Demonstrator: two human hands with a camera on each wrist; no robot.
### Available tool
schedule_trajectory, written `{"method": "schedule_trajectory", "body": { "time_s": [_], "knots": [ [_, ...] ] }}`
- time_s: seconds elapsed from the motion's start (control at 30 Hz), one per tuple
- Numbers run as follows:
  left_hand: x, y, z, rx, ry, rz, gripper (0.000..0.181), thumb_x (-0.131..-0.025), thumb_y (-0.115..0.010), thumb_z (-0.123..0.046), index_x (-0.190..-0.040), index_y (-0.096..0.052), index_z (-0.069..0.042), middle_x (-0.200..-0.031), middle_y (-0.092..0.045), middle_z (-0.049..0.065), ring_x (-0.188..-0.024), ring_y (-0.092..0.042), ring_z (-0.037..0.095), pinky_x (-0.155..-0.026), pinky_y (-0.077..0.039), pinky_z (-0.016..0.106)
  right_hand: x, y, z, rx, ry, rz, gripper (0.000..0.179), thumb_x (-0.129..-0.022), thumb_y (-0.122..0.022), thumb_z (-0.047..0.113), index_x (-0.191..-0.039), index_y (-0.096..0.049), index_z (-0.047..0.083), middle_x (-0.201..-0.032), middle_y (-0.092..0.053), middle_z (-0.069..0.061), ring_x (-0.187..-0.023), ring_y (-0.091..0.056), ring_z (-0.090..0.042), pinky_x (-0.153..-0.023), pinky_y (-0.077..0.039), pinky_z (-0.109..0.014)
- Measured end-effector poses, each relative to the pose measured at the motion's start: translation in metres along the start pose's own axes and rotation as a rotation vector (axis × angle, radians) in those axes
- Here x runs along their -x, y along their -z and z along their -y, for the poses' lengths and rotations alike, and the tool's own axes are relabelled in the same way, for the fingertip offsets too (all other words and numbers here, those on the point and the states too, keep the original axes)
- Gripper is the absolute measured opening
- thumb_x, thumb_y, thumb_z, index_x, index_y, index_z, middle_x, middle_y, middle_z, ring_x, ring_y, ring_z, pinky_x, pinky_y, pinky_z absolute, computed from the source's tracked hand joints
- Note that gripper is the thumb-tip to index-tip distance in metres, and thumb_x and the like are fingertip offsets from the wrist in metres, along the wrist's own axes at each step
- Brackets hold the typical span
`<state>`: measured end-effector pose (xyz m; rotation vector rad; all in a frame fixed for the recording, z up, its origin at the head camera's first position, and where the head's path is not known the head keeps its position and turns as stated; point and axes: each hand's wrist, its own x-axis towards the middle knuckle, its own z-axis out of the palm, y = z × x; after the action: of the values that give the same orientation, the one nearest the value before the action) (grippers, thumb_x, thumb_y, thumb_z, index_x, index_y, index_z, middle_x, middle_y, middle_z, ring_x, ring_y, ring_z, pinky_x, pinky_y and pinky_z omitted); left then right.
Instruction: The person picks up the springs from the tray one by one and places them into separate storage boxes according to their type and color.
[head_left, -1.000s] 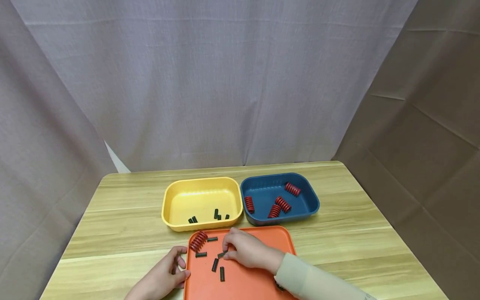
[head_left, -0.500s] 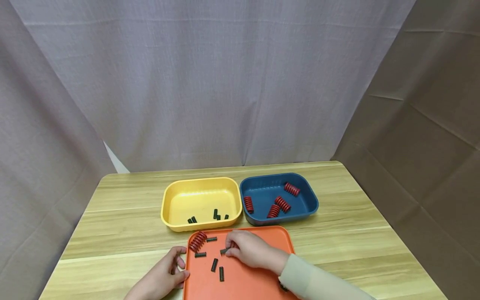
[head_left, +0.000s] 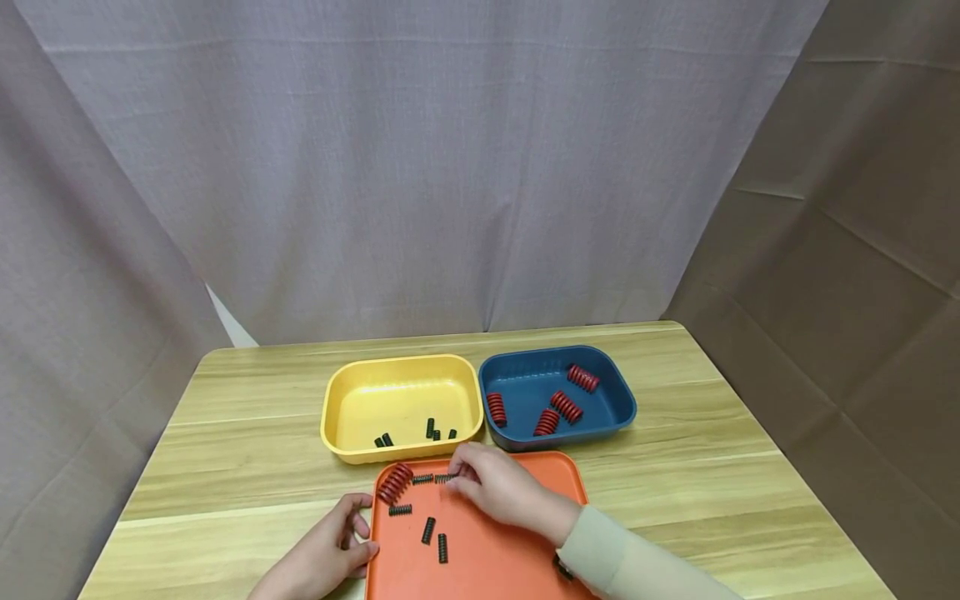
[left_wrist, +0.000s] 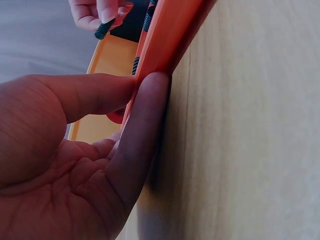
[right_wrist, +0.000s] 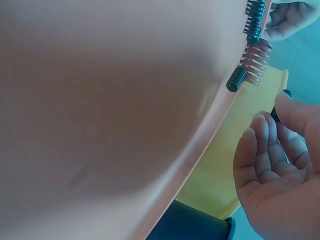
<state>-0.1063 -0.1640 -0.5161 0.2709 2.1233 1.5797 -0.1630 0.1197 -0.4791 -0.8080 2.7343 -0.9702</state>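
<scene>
My right hand (head_left: 501,492) pinches a small dark coil spring (head_left: 445,479) between thumb and fingers, over the far part of the orange tray (head_left: 487,567). In the left wrist view one end of that held spring (left_wrist: 103,30) sticks out past the fingertips. My left hand (head_left: 322,548) holds the tray's left edge, its thumb against the rim and a finger along the outer side. Several dark springs (head_left: 428,530) lie on the tray's left half. One large red spring (head_left: 396,483) rests in its far left corner. Another dark spring (head_left: 562,569) is partly covered by the right sleeve.
Beyond the tray stands a yellow bin (head_left: 405,455) with several dark springs near its front wall. A blue bin (head_left: 615,425) beside it holds several red springs. A grey curtain (head_left: 450,167) hangs behind the wooden table (head_left: 712,467).
My right hand has moved away from me toward the tray's far edge, taking the pinched dark spring along from mid-tray. The left hand stays at the tray's edge.
</scene>
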Motion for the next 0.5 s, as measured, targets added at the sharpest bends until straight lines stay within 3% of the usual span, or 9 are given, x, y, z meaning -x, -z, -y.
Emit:
{"method": "schedule_trajectory", "body": {
  "time_s": [0.3,0.5],
  "knots": [
    [0.000,0.000,0.000,0.004,-0.007,0.003,0.056,-0.090,-0.068,-0.007,-0.133,-0.034,0.005,-0.095,-0.045,0.011,-0.071,-0.053,0.017,-0.057,-0.055,0.034,-0.005,0.002,0.008,-0.041,-0.034,-0.117,0.009,-0.093,-0.067,0.027,-0.091,-0.058,0.025,-0.081,-0.053,0.014,-0.073,-0.052,-0.003,-0.065,-0.047,-0.021],
    [0.000,0.000,-0.001,-0.013,-0.013,0.002,0.056,-0.090,-0.068,-0.007,-0.133,-0.035,0.005,-0.095,-0.045,0.011,-0.072,-0.053,0.017,-0.058,-0.055,0.034,-0.014,0.002,0.016,-0.050,-0.059,-0.246,0.009,-0.092,-0.067,0.028,-0.092,-0.059,0.024,-0.082,-0.054,0.013,-0.074,-0.052,-0.004,-0.066,-0.047,-0.022]
  ]
}}
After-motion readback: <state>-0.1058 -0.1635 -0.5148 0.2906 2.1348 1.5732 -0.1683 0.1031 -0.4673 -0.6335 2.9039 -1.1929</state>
